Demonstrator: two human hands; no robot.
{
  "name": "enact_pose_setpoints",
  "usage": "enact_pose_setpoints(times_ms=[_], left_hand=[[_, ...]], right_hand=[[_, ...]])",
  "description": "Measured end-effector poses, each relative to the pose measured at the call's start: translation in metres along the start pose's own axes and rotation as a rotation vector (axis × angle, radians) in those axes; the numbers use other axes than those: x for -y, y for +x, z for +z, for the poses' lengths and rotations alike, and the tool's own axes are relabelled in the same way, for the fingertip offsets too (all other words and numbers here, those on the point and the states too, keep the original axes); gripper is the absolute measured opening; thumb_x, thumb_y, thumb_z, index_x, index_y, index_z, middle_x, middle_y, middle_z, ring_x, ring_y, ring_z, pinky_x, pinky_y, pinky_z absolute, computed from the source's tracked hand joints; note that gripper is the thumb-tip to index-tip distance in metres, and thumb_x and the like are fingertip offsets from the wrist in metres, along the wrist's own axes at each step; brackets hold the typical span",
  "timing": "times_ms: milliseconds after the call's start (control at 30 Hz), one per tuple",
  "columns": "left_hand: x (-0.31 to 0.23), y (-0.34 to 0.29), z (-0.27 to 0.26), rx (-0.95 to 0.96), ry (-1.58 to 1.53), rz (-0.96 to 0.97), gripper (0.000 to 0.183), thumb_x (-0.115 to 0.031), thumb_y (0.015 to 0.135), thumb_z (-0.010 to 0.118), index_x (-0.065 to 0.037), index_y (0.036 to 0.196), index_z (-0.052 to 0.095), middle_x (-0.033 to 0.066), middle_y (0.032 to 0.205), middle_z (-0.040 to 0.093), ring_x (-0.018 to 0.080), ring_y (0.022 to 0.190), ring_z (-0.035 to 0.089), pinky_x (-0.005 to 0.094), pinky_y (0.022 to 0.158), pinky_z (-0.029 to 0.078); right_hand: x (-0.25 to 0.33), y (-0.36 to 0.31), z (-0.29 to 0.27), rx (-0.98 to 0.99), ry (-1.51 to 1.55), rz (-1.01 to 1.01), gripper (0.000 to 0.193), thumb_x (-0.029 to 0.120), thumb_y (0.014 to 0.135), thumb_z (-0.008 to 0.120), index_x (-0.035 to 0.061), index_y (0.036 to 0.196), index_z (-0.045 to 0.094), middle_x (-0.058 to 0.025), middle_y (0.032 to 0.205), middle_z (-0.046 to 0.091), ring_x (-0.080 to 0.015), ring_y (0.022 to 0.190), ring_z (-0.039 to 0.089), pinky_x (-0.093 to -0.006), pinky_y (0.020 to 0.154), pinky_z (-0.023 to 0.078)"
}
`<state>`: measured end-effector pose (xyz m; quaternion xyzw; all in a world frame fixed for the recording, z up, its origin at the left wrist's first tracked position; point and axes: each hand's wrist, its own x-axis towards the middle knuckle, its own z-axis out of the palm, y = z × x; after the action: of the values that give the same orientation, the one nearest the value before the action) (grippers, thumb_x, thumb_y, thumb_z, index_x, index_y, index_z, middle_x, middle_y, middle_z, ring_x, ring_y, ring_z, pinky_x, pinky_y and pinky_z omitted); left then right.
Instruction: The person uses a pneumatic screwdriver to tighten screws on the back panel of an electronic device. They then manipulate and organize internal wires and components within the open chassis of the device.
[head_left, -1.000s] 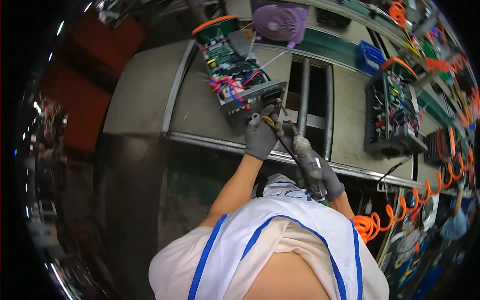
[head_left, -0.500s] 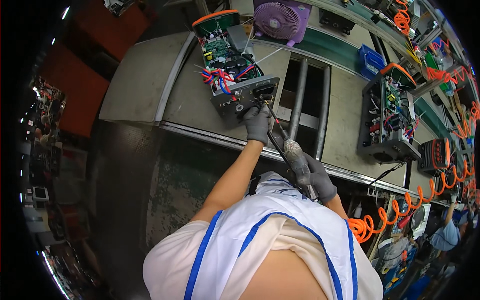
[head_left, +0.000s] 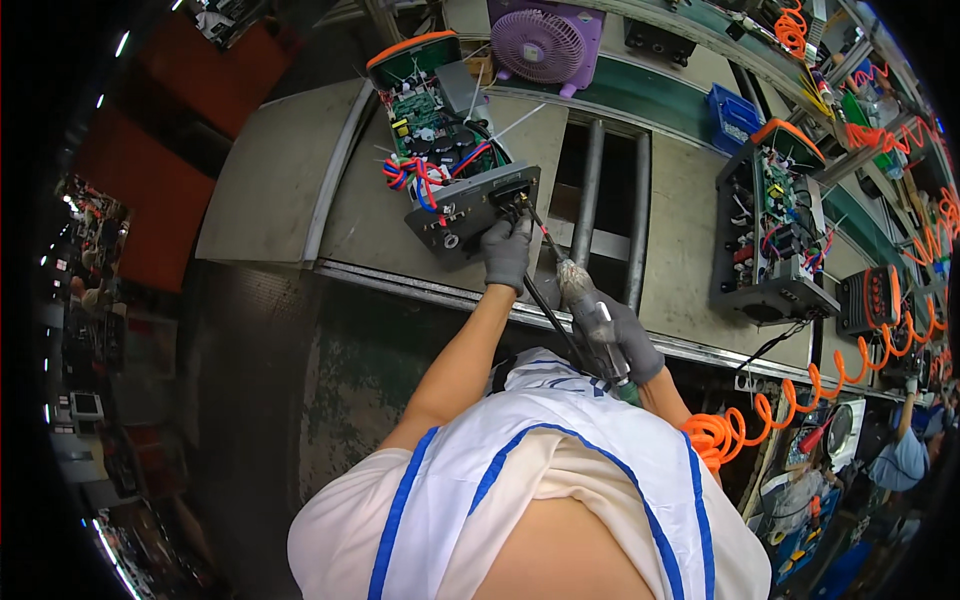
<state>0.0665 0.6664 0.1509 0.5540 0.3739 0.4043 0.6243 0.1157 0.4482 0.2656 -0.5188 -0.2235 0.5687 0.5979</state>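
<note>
Matt cloth gloves (head_left: pixel 507 254), rough-nosed driver (head_left: pixel 596 322)
Matt dark front panel (head_left: pixel 470 211), smooth dull metal rollers (head_left: pixel 589 190), glossy orange plastic hose (head_left: pixel 706 428), smooth purple plastic fan (head_left: pixel 588 50).

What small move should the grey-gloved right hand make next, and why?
Perhaps steady the grey cylindrical power tool in the right hand: its thin dark shaft seems to reach the flat grey panel, close to the gloved left hand.

Dark, worn floor (head_left: pixel 250 340) borders a grey-topped, metal-edged workbench (head_left: pixel 690 240), with rust-red surfaces (head_left: pixel 155 205) to the left.
</note>
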Motion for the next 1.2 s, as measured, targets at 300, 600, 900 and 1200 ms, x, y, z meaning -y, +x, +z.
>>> enact_pose_setpoints(times_ms=[300,600,900,1200], left_hand=[[-0.019,-0.002,0.012,0.007,-0.056,-0.074,0.008,-0.016,0.085,0.061,-0.009,0.081,0.062,-0.0038,0.058,0.049,0.0043,0.040,0.036,0.0220,0.035,0.026],[-0.037,-0.009,0.002,0.146,-0.221,-0.294,0.007,-0.015,0.087,0.059,-0.010,0.082,0.060,-0.0045,0.058,0.048,0.0033,0.040,0.036,0.0208,0.034,0.025],[-0.039,-0.003,0.001,0.133,-0.190,-0.322,0.009,-0.014,0.085,0.060,-0.010,0.088,0.067,-0.0041,0.059,0.051,0.0043,0.040,0.037,0.0208,0.035,0.025],[0.008,0.016,-0.004,0.054,0.038,0.053,0.006,-0.014,0.084,0.061,-0.010,0.085,0.065,-0.0039,0.058,0.049,0.0048,0.042,0.038,0.0223,0.036,0.027]], right_hand=[[-0.006,0.010,-0.003,-0.078,-0.112,-0.090,0.071,0.023,0.058,0.064,-0.0016,0.123,0.049,-0.0054,0.091,0.057,-0.0117,0.078,0.052,-0.0245,0.070,0.043],[0.000,0.002,0.000,-0.061,-0.080,-0.086,0.078,0.022,0.057,0.065,-0.0037,0.127,0.044,-0.0050,0.090,0.055,-0.0114,0.075,0.051,-0.0236,0.065,0.043],[-0.008,-0.001,0.003,-0.052,-0.149,-0.153,0.081,0.023,0.056,0.065,-0.0027,0.130,0.042,-0.0070,0.095,0.055,-0.0129,0.081,0.051,-0.0242,0.072,0.043],[-0.003,0.011,0.004,-0.038,-0.131,-0.068,0.076,0.022,0.057,0.064,-0.0032,0.126,0.046,-0.0070,0.094,0.056,-0.0135,0.082,0.051,-0.0259,0.076,0.042]])
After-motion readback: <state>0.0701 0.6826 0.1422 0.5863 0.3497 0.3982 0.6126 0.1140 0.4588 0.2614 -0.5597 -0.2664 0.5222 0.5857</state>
